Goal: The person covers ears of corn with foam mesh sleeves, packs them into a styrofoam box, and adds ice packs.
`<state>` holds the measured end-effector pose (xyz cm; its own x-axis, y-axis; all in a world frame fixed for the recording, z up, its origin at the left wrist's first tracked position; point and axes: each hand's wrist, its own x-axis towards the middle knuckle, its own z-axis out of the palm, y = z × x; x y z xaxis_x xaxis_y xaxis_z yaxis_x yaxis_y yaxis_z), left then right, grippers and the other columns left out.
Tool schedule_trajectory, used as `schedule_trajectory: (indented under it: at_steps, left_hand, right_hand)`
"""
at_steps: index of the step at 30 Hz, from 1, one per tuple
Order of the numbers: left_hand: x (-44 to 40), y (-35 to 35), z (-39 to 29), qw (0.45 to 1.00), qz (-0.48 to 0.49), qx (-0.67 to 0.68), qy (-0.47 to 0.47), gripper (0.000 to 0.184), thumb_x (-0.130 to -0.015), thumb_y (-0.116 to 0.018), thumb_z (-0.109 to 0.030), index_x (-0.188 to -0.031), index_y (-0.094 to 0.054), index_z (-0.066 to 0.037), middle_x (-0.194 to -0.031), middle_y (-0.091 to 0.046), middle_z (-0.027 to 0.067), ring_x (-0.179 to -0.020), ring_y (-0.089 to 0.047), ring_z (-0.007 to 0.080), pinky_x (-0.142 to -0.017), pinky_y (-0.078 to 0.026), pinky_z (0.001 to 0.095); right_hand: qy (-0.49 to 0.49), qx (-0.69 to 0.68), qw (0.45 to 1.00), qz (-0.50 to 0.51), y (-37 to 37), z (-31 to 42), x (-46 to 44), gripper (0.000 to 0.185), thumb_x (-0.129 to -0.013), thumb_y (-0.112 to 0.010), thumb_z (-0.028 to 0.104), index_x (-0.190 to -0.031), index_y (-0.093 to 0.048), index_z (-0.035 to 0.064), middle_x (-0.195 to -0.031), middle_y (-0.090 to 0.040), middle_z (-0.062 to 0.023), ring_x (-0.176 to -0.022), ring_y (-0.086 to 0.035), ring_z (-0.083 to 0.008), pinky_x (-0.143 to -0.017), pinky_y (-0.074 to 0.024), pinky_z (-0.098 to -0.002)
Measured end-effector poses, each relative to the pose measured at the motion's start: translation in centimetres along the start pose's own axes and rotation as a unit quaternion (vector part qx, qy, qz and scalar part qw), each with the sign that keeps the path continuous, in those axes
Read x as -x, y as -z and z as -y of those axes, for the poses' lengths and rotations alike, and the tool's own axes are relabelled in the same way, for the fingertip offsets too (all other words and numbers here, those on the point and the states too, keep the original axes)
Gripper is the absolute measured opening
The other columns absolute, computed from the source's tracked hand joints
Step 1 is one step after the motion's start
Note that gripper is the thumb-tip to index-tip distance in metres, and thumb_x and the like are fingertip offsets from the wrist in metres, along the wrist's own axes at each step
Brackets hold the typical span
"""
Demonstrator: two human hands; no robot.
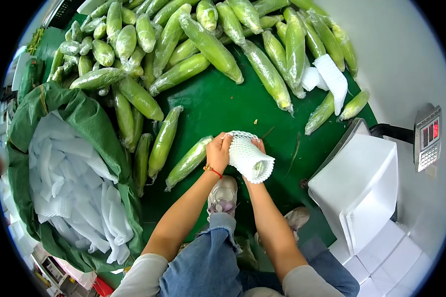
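A white foam net sleeve (247,156) is between my hands, its open end toward me; something pale green shows inside it. My left hand (219,150) is closed on the sleeve's left side, with a red cord bracelet at the wrist. My right hand (258,144) grips the far right side, its fingers partly hidden by the sleeve. Next to my left hand lies an ear of corn (189,162) in green husk and clear film. Another wrapped ear (165,141) lies farther left.
Many film-wrapped ears (210,47) are heaped across the far side of the green surface (208,111). A green sack (17,173) full of foam sleeves (74,183) stands left. Loose sleeves (332,81) lie far right. At right are a white foam box (359,173) and a scale display (428,136).
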<state>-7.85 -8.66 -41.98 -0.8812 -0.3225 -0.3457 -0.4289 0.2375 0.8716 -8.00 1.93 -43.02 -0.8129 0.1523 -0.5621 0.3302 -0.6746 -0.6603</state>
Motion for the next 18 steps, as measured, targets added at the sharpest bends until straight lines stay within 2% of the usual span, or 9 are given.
schedule_trajectory:
  at_steps: [2,4,5,6,9,10,14,16,18]
  left_hand:
    - [0.1,0.4,-0.4,0.997,-0.005,-0.023,-0.074,0.027,-0.095,-0.05,-0.024,-0.087,-0.062,0.0,-0.083,-0.061,0.0159,-0.074,-0.058,0.0249,-0.068,-0.045,0.0355]
    - [0.6,1.0,1.9,0.987,0.097,0.128,-0.022,0.032,-0.098,-0.044,-0.024,-0.095,-0.06,0.004,-0.097,-0.062,0.0144,-0.087,-0.058,0.0243,-0.082,-0.045,0.0318]
    - [2.0,3.1,-4.3,0.917,0.184,0.319,0.155,0.034,-0.1,-0.04,-0.026,-0.097,-0.061,0.0,-0.098,-0.062,0.0095,-0.087,-0.058,0.0172,-0.08,-0.046,0.03]
    - [3.5,4.3,-10.6,0.917,0.166,0.322,0.168,0.033,-0.101,-0.039,-0.027,-0.096,-0.061,-0.004,-0.096,-0.062,0.0048,-0.087,-0.057,0.0114,-0.076,-0.046,0.0289]
    - [2.9,5.1,-9.1,0.91,0.196,0.349,0.106,0.038,-0.1,-0.04,-0.03,-0.095,-0.063,-0.001,-0.088,-0.066,0.0084,-0.074,-0.062,0.0137,-0.066,-0.051,0.026]
    - [4.1,4.1,-13.4,0.854,0.2,0.462,0.136,0.04,-0.1,-0.039,-0.03,-0.099,-0.062,0.002,-0.092,-0.067,0.011,-0.078,-0.064,0.0164,-0.071,-0.053,0.0286]
    - [7.1,0.1,-22.0,0.909,0.199,0.363,-0.046,0.032,-0.099,-0.041,-0.022,-0.105,-0.058,0.005,-0.106,-0.063,0.0159,-0.096,-0.061,0.0201,-0.086,-0.049,0.0312]
    - [9.3,-2.8,-24.8,0.912,0.219,0.212,-0.275,0.032,-0.093,-0.049,-0.014,-0.119,-0.051,0.004,-0.117,-0.058,0.0155,-0.108,-0.055,0.021,-0.096,-0.042,0.0324]
    - [12.5,-5.4,-27.2,0.837,0.379,0.259,-0.297,0.082,-0.081,-0.068,-0.019,-0.145,-0.021,-0.001,-0.141,-0.037,0.0213,-0.129,-0.038,0.0288,-0.104,-0.034,0.0397]
  right_hand:
    - [-0.043,-0.065,0.997,0.002,-0.9,0.7,0.3,0.02,-0.094,-0.055,0.024,-0.091,-0.056,0.0041,-0.083,-0.058,-0.0021,-0.074,-0.055,-0.0095,-0.066,-0.0465,-0.0249]
    - [0.034,0.084,0.995,0.029,-2.5,3.6,2.8,0.019,-0.095,-0.051,0.024,-0.091,-0.054,0.0048,-0.084,-0.057,-0.0012,-0.078,-0.054,-0.0099,-0.071,-0.0446,-0.0251]
    - [0.041,0.111,0.992,0.047,-3.4,5.2,4.1,0.02,-0.094,-0.051,0.024,-0.092,-0.054,0.0043,-0.084,-0.056,-0.0013,-0.079,-0.053,-0.0108,-0.073,-0.044,-0.0255]
    - [0.054,0.138,0.987,0.061,-4.2,6.8,5.3,0.021,-0.094,-0.051,0.025,-0.092,-0.054,0.0038,-0.084,-0.056,-0.0014,-0.079,-0.052,-0.0116,-0.074,-0.0434,-0.026]
    - [0.185,0.253,0.94,0.135,-5.0,11.4,7.9,0.036,-0.093,-0.053,0.034,-0.112,-0.048,0.0038,-0.107,-0.051,-0.0082,-0.096,-0.049,-0.0163,-0.084,-0.0413,-0.0301]
    - [0.224,0.265,0.924,0.159,-5.2,13.4,8.2,0.046,-0.092,-0.054,0.04,-0.121,-0.045,0.0042,-0.117,-0.048,-0.0109,-0.104,-0.047,-0.0178,-0.088,-0.0407,-0.0317]
    - [-0.204,0.101,0.962,0.15,-3.4,26.0,13.7,0.073,-0.087,-0.056,0.054,-0.139,-0.03,0.0095,-0.134,-0.041,-0.0143,-0.117,-0.045,-0.0241,-0.095,-0.0407,-0.0377]
    - [-0.356,0.022,0.913,0.195,-1.3,32.1,17.2,0.076,-0.088,-0.053,0.055,-0.143,-0.025,0.012,-0.134,-0.045,-0.0168,-0.118,-0.051,-0.0333,-0.1,-0.0416,-0.0477]
    - [-0.188,0.169,0.955,0.158,2.1,35.2,19.2,0.069,-0.087,-0.054,0.051,-0.136,-0.037,0.0063,-0.122,-0.055,-0.0183,-0.105,-0.06,-0.0363,-0.091,-0.0494,-0.0493]
